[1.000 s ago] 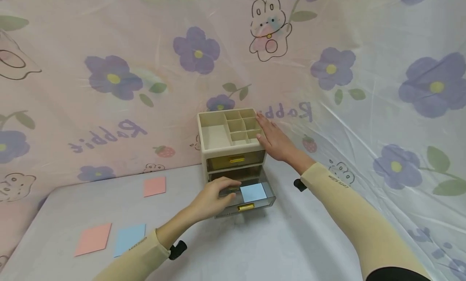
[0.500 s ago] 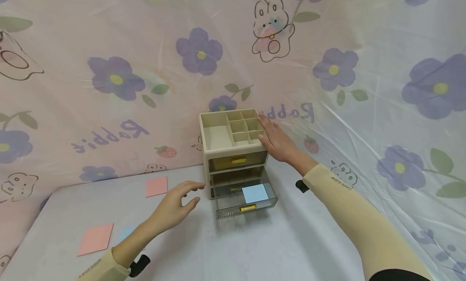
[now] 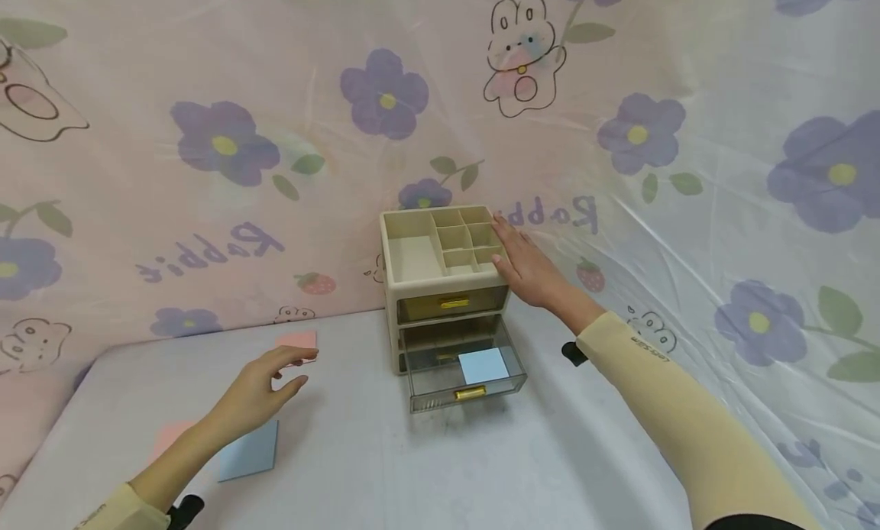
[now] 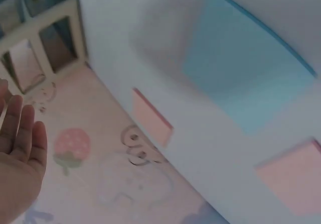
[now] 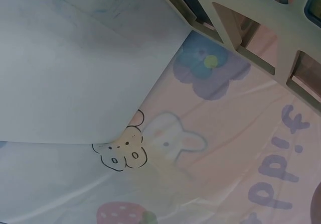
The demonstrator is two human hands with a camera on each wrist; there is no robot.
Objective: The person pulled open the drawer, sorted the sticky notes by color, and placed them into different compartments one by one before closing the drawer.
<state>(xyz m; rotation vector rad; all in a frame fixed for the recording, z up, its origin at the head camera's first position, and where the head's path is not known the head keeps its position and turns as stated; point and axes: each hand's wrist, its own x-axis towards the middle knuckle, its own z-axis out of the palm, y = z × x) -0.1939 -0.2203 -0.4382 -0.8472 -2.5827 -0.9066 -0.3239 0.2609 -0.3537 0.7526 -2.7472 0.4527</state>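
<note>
My left hand [image 3: 249, 392] is in the air over the left part of the table, fingers loosely bent with nothing between them. Below it lies a blue sticky note pad [image 3: 249, 454]. A pink sticky note pad [image 3: 297, 337] is partly covered by its fingertips in the head view. My right hand [image 3: 528, 270] rests flat against the right top edge of a cream desktop drawer organizer [image 3: 393, 316]. The organizer's clear grey lower drawer [image 3: 431, 377] is pulled out, with a light blue note pad [image 3: 483, 366] inside.
Another pink note pad [image 3: 168, 437] sits at the near left, partly behind the left forearm. The upper drawer [image 3: 426, 307] with a gold handle is closed. Divided compartments [image 3: 450, 238] top the organizer. A printed curtain [image 3: 309, 171] hangs behind the white table [image 3: 357, 454].
My left hand has left the pulled-out drawer and moved left across the table, above the blue pad. The right hand has stayed on the organizer.
</note>
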